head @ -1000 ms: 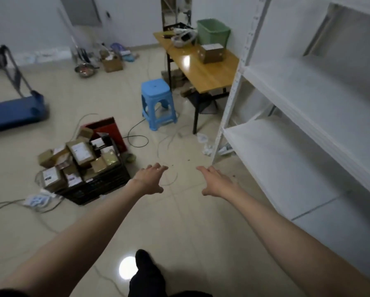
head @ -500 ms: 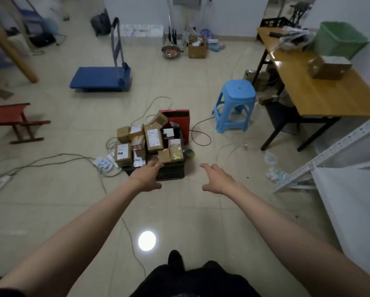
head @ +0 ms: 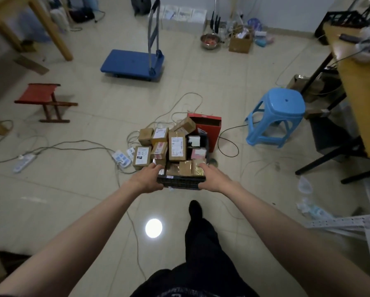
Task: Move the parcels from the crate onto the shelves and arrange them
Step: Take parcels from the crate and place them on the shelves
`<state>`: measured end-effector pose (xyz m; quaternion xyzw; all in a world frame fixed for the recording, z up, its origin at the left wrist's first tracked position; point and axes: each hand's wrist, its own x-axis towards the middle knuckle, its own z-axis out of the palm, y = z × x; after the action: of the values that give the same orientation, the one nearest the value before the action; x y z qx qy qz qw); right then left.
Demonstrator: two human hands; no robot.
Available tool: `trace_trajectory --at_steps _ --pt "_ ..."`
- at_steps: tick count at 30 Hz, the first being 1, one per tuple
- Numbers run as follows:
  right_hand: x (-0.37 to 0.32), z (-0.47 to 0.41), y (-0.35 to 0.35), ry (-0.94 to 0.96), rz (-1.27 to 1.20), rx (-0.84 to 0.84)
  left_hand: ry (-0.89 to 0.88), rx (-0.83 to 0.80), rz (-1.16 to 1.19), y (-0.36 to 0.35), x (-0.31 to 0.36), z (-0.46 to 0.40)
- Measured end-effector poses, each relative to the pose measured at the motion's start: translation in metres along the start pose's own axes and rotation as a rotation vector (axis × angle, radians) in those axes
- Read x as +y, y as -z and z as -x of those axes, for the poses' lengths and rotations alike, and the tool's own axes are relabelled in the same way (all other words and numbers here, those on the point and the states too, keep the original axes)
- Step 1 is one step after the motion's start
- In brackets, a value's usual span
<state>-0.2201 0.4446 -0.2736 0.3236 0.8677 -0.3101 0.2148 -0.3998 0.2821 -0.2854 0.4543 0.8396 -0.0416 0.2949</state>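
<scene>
Black crate [head: 181,182] on floor [head: 94,189], heaped with brown parcels [head: 176,146], some spilling over its left edge. Left hand [head: 149,179] grips near-left corner of rim, right hand [head: 209,177] grips near-right corner, fingers curled over. Red box [head: 209,130] touching far-right side; cables [head: 72,144] and power strip [head: 120,158] left; blue stool [head: 280,112] well apart right. Bare floor on near side.

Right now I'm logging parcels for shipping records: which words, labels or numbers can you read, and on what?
None can be read.
White labels on the parcels in the crate: print too small and blurred.
White sticker on the crate's front rim: blurred.
Red box behind the crate: pale mark, unreadable.
</scene>
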Motion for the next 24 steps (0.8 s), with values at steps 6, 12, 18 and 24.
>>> trace_trajectory --at_steps 6,12,18,24 --pt "0.028 -0.148 0.013 0.032 -0.108 -0.1 0.103 -0.051 0.136 0.035 -0.013 -0.082" --pt "-0.008 -0.203 0.052 0.058 -0.25 -0.188 0.235 -0.123 0.304 0.047 -0.04 -0.141" --pt "-0.023 -0.272 0.034 -0.045 -0.412 -0.295 0.346 -0.17 0.457 0.042 -0.077 -0.192" --pt "-0.033 -0.354 -0.006 -0.195 -0.597 -0.274 0.417 -0.204 0.584 0.021 -0.124 -0.27"
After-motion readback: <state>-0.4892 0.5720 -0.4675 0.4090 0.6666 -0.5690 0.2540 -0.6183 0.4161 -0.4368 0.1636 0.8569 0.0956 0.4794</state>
